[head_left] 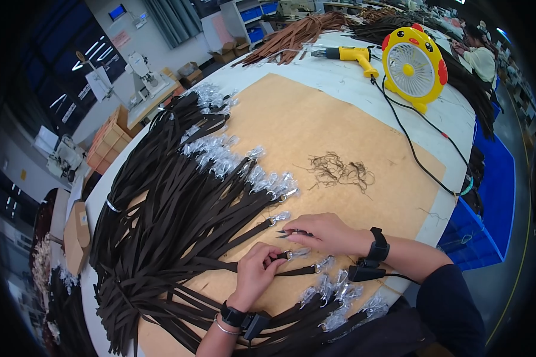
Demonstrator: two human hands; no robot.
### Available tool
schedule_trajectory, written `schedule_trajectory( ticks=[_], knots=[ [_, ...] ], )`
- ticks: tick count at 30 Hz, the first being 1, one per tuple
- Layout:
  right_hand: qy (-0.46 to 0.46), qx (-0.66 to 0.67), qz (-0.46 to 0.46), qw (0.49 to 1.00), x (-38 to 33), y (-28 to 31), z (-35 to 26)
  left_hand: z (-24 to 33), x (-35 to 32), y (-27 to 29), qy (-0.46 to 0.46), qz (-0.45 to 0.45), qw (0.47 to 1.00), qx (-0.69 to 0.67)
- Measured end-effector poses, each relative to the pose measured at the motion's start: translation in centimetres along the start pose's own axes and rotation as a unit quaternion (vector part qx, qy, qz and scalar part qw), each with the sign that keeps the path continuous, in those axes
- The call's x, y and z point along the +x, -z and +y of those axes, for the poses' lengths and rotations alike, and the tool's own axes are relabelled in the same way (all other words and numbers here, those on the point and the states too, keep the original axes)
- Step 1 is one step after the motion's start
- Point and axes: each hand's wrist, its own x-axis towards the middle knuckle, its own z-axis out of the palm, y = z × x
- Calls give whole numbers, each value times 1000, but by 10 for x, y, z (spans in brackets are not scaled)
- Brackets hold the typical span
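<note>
— What lies closest in the head view?

— A heap of dark brown straps [315, 324] with plastic-wrapped metal clips [333, 291] at their ends, along the lower edge, just in front of the two forearms.

— And the left hand [257, 269]?

— Fingers curled, pinching one dark strap [295, 272] just behind its wrapped clip [296, 254]. That strap lies flat on the brown cardboard sheet [315, 125] that covers the tabletop [345, 77], between the two hands. A black band sits on the wrist.

— The right hand [327, 233]?

— Partly closed around small snips [293, 232], whose tips point left, just above the wrapped clip. A black watch is on that wrist, and a black cable runs from beside it.

— What is about them?

— To the left, a big fan of the same straps [161, 220] spreads over the sheet, its wrapped clips [232, 160] in a ragged diagonal row. Above the right hand, well apart, lies a small tangle of thread trimmings [339, 171].

— Any packages, labels or signs?

— Orange-brown cartons [107, 140] are stacked off the tabletop's left edge. Blue bins [485, 196] stand at its right side. On the far wall there is a small blue screen [117, 11] and a pale pink notice [120, 39], too small to make out.

— And further up the tabletop?

— A yellow chick-shaped fan [414, 66] stands upright, a yellow heat gun [348, 55] lying beside it
</note>
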Motion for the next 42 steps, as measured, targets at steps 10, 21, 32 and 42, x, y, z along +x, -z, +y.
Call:
schedule_trajectory(
  ticks=[10, 21, 32, 42],
  knots=[
    [116, -142, -56, 981, -13, -2, -6, -5, 4, -1, 58, -8, 998, -30],
    [129, -187, -81, 970, -10, -11, -8, -25, 3, -4, 153, -18, 966, -207],
    [156, -211, -96, 960, -5, -16, -7, -25, 3, -8, 147, -15, 968, -205],
    [143, -188, -66, 970, -7, -22, -7, -27, 2, -6, 149, -10, 963, -223]
  ],
)
